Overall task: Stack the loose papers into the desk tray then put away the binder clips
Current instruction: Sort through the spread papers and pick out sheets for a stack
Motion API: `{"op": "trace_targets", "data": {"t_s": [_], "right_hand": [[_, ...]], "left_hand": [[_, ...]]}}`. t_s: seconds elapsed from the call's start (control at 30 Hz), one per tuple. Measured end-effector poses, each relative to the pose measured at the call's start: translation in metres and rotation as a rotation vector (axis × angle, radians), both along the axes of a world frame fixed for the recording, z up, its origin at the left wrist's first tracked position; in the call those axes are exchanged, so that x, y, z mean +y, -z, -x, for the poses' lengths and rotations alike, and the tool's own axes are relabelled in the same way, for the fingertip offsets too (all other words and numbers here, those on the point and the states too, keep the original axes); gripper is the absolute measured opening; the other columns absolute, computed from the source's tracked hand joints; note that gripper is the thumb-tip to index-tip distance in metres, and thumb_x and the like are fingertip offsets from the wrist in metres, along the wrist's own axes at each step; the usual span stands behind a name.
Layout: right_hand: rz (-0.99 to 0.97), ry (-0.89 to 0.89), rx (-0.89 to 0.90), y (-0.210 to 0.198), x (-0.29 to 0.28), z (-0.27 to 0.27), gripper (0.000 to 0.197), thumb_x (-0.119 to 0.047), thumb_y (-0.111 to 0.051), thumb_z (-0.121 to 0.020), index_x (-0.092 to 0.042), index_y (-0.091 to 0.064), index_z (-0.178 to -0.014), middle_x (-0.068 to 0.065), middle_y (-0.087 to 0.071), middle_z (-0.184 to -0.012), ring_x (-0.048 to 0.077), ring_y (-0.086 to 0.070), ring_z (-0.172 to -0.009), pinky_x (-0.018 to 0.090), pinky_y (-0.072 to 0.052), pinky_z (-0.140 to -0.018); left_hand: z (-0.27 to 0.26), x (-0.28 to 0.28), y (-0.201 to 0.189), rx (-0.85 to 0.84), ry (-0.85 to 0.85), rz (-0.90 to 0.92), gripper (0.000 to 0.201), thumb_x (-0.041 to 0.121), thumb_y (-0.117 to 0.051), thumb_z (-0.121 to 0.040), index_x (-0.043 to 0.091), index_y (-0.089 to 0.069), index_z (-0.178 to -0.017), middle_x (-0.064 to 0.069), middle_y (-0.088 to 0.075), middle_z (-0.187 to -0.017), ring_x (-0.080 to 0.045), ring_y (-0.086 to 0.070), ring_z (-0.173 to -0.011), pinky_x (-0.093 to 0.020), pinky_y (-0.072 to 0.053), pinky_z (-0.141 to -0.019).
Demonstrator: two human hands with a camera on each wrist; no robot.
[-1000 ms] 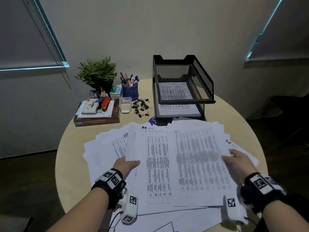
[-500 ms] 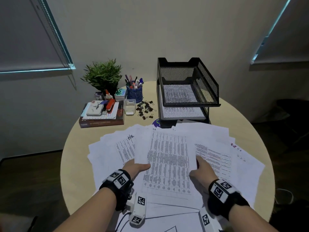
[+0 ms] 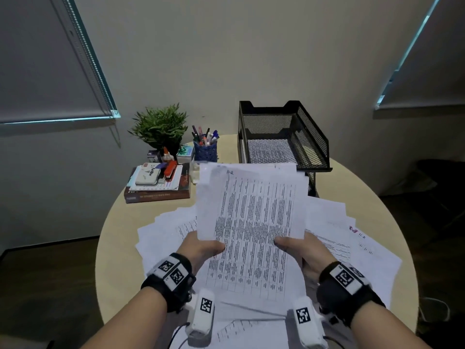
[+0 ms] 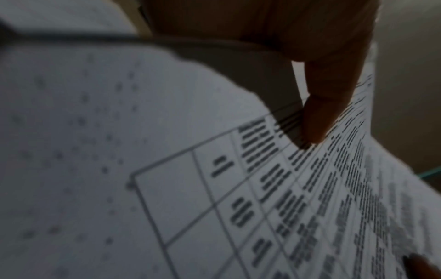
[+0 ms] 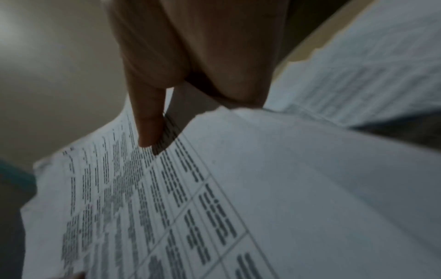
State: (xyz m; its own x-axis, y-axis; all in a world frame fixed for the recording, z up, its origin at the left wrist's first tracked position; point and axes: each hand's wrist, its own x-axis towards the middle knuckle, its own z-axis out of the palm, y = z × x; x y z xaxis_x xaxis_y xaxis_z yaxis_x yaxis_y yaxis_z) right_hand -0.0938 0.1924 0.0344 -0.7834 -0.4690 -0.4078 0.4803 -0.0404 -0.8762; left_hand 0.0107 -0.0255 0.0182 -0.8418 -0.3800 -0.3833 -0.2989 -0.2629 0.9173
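Above the round beige table (image 3: 118,248), the left hand (image 3: 201,248) and right hand (image 3: 302,250) are gripping opposite edges of a white printed paper sheaf (image 3: 251,222), thumbs pressing on top.

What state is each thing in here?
Sheaf: lifted off the table, tilted up, held at both side edges.
Left hand: grips the sheaf, thumb on top.
Right hand: grips the sheaf, thumb on top.
Loose papers: spread flat on the table.
Tray: upper tier empty; lower hidden.
Pen cup: upright, full of pens.
Binder clips: hidden behind the sheaf.
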Motion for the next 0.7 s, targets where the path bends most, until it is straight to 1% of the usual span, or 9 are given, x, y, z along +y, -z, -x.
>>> {"op": "trace_targets", "data": {"t_s": [0.1,0.17,0.2,0.27,0.3,0.43,0.53,0.63,0.7], "right_hand": [[0.035,0.056,0.206,-0.037,-0.012,0.002,0.016,0.011,-0.064,-0.080,0.003,-0.065,-0.093,0.005,-0.073,-0.073,0.014,-0.070,-0.067,0.019,-0.053,-0.058],[0.026,0.072,0.364,-0.057,-0.019,0.006,0.013,0.005,-0.069,-0.078,-0.004,-0.068,-0.087,0.000,-0.074,-0.072,0.011,-0.070,-0.067,0.024,-0.053,-0.065],[0.025,0.073,0.418,-0.064,-0.020,0.008,0.015,0.002,-0.071,-0.077,-0.009,-0.069,-0.087,-0.001,-0.075,-0.075,0.011,-0.071,-0.071,0.026,-0.053,-0.070],[0.024,0.080,0.491,-0.068,-0.023,0.010,0.019,-0.002,-0.074,-0.075,-0.014,-0.069,-0.089,-0.002,-0.075,-0.082,0.012,-0.071,-0.080,0.028,-0.054,-0.077],[0.013,0.090,0.509,-0.066,-0.023,0.009,0.022,-0.004,-0.075,-0.073,-0.014,-0.070,-0.091,-0.001,-0.076,-0.085,0.013,-0.071,-0.084,0.029,-0.054,-0.079],[-0.021,0.104,0.447,-0.047,-0.023,-0.002,0.031,-0.011,-0.078,-0.069,-0.016,-0.068,-0.098,0.001,-0.075,-0.089,0.014,-0.071,-0.085,0.030,-0.053,-0.076],[-0.041,0.118,0.413,-0.039,-0.025,-0.009,0.027,-0.012,-0.078,-0.071,-0.020,-0.068,-0.095,0.000,-0.075,-0.090,0.012,-0.070,-0.086,0.028,-0.051,-0.075],[0.003,0.156,0.426,-0.049,-0.026,-0.007,0.025,-0.012,-0.078,-0.072,-0.022,-0.069,-0.094,-0.002,-0.076,-0.088,0.015,-0.070,-0.088,0.032,-0.053,-0.078],[0.021,0.174,0.483,-0.058,-0.024,-0.005,0.023,-0.012,-0.077,-0.072,-0.022,-0.069,-0.091,-0.005,-0.076,-0.084,0.010,-0.071,-0.084,0.025,-0.055,-0.074]], "left_hand": [[0.014,-0.012,-0.027,0.100,-0.085,0.005,0.033,-0.006,-0.074,-0.052,0.001,-0.058,-0.079,-0.014,-0.053,-0.071,-0.024,-0.055,-0.064,-0.031,-0.049,-0.059],[0.023,-0.024,-0.041,0.143,-0.119,0.088,0.031,0.000,-0.083,-0.054,0.002,-0.060,-0.074,-0.012,-0.062,-0.076,-0.025,-0.059,-0.073,-0.038,-0.050,-0.076],[0.026,-0.029,-0.046,0.173,-0.144,0.099,0.039,0.013,-0.088,-0.053,-0.001,-0.061,-0.078,-0.014,-0.065,-0.084,-0.025,-0.060,-0.082,-0.039,-0.049,-0.085],[0.027,-0.033,-0.048,0.231,-0.188,0.110,0.086,0.040,-0.093,-0.038,-0.004,-0.060,-0.103,-0.015,-0.065,-0.111,-0.027,-0.060,-0.106,-0.043,-0.042,-0.101],[0.026,-0.034,-0.047,0.249,-0.185,0.108,0.098,0.043,-0.093,-0.034,0.000,-0.057,-0.114,-0.012,-0.065,-0.117,-0.026,-0.059,-0.112,-0.045,-0.042,-0.103],[0.014,-0.018,-0.046,0.240,-0.056,0.121,0.060,0.031,-0.085,-0.034,0.018,-0.068,-0.090,0.001,-0.075,-0.088,-0.021,-0.068,-0.092,-0.043,-0.049,-0.095],[0.012,-0.009,-0.038,0.243,-0.068,0.128,0.060,0.027,-0.090,-0.034,0.017,-0.068,-0.090,0.000,-0.073,-0.090,-0.020,-0.067,-0.093,-0.050,-0.045,-0.100],[0.016,-0.009,-0.045,0.310,-0.163,0.093,0.059,0.037,-0.090,-0.024,0.017,-0.073,-0.076,0.000,-0.075,-0.080,-0.026,-0.067,-0.090,-0.049,-0.050,-0.091],[0.017,-0.011,-0.053,0.401,-0.166,0.069,0.062,0.047,-0.091,-0.018,0.020,-0.077,-0.072,0.002,-0.075,-0.078,-0.024,-0.069,-0.084,-0.043,-0.055,-0.083]]}}
